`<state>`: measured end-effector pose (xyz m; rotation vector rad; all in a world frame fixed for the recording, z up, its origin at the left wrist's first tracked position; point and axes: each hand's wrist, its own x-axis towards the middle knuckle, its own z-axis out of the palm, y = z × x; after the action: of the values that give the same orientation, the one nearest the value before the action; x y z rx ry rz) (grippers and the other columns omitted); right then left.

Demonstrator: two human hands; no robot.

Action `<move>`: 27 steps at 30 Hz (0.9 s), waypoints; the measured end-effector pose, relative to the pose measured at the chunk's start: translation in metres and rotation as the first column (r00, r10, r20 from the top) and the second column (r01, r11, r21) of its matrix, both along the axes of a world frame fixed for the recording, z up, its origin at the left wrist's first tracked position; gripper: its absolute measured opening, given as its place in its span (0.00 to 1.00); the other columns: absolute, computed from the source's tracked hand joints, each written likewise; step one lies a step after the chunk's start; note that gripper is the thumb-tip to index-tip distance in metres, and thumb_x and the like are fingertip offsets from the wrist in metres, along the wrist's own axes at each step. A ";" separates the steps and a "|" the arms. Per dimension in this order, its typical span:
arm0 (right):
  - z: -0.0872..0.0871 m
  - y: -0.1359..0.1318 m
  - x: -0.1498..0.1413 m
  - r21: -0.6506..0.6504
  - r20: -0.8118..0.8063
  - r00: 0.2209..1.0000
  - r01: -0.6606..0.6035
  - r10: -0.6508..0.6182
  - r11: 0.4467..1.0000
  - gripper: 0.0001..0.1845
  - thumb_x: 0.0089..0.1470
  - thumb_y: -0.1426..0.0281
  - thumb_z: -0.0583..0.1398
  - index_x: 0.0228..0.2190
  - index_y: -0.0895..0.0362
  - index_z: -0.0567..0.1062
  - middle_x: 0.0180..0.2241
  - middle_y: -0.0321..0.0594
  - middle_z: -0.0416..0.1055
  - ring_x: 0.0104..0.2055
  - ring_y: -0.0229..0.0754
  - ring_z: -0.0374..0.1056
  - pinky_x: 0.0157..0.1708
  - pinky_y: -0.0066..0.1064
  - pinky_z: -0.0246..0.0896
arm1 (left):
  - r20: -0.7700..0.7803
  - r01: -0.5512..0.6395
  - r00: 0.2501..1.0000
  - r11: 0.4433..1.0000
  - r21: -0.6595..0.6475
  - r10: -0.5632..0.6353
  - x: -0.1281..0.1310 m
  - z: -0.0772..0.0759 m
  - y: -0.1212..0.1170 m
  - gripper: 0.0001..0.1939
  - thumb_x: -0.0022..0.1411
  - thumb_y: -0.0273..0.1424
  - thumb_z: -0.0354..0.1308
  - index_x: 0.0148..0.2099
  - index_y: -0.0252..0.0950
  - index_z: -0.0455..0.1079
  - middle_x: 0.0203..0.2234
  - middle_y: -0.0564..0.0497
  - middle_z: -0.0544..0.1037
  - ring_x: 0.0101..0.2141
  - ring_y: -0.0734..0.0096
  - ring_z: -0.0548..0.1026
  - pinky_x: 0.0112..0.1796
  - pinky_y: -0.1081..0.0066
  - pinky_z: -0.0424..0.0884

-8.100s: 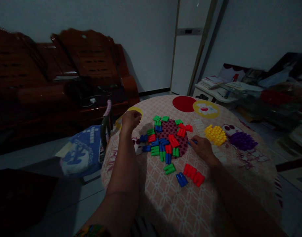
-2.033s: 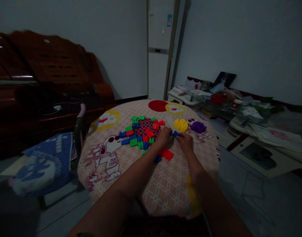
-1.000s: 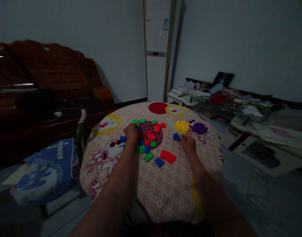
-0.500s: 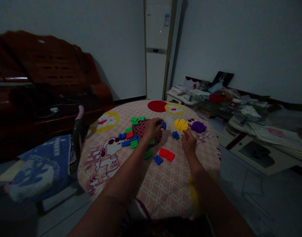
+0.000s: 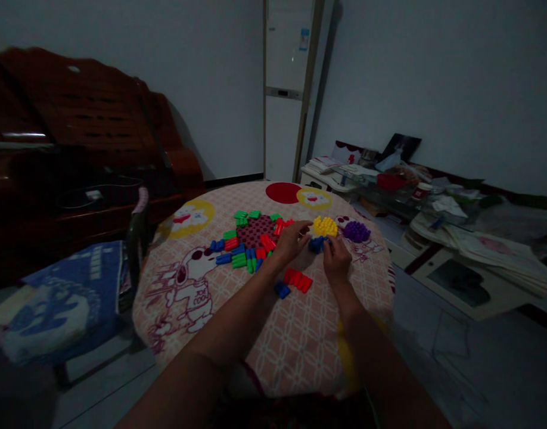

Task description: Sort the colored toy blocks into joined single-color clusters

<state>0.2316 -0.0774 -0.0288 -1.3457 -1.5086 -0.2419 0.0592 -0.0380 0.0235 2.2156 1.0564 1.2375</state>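
My left hand (image 5: 293, 241) reaches over the middle of the table, its thumb and fingertips apart and nothing visible between them. Just right of it are blue toy building blocks (image 5: 317, 244), bunched together. My right hand (image 5: 337, 260) pinches at the right end of these blue blocks with its fingertips. A yellow cluster of knobbly pieces (image 5: 325, 226) lies right behind the fingers, with a purple cluster (image 5: 357, 232) farther right. Left of my left hand, a dark red perforated disc (image 5: 254, 231) has green, red and blue blocks around its edge; my hand and forearm hide part of that side.
Red blocks (image 5: 298, 280) and a blue block (image 5: 282, 290) lie nearer me between my forearms. The round table has a patterned cloth (image 5: 295, 351). A chair with a blue cover (image 5: 72, 298) stands left, and a cluttered cabinet (image 5: 452, 262) is at the right.
My left hand has moved right from beside the disc, and the blue block in its fingers no longer shows there. My right hand has shifted slightly left, onto the blue blocks.
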 end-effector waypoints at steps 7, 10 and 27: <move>0.000 0.014 0.011 -0.183 0.004 0.988 0.155 -0.157 0.971 0.14 0.61 0.67 0.52 0.36 0.59 0.77 0.35 0.50 0.77 0.36 0.46 0.69 0.38 0.34 0.60 | -0.042 -0.442 0.897 0.893 -0.085 0.440 -0.068 0.013 0.021 0.19 0.61 0.26 0.55 0.54 0.34 0.72 0.42 0.46 0.81 0.42 0.65 0.78 0.48 0.67 0.71; -0.002 0.020 0.006 -0.244 0.043 0.986 0.168 -0.163 0.955 0.12 0.60 0.69 0.54 0.35 0.58 0.77 0.34 0.49 0.76 0.34 0.44 0.68 0.36 0.32 0.58 | -0.126 -0.578 0.814 0.810 -0.097 0.567 -0.097 0.011 0.027 0.19 0.59 0.26 0.55 0.54 0.35 0.72 0.43 0.46 0.81 0.44 0.64 0.78 0.50 0.66 0.70; -0.001 0.010 0.008 -0.194 0.044 0.989 0.146 -0.140 0.970 0.17 0.60 0.66 0.50 0.23 0.55 0.69 0.22 0.40 0.68 0.24 0.40 0.57 0.29 0.31 0.47 | -0.479 -0.867 0.498 0.430 -0.253 0.723 -0.209 -0.014 0.021 0.15 0.53 0.29 0.60 0.44 0.36 0.80 0.43 0.41 0.82 0.45 0.54 0.79 0.43 0.66 0.73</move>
<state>0.2393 -0.0672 -0.0303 -1.6179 -1.4916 -0.2085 -0.1495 -0.0172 0.0097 1.4852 2.4657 0.7504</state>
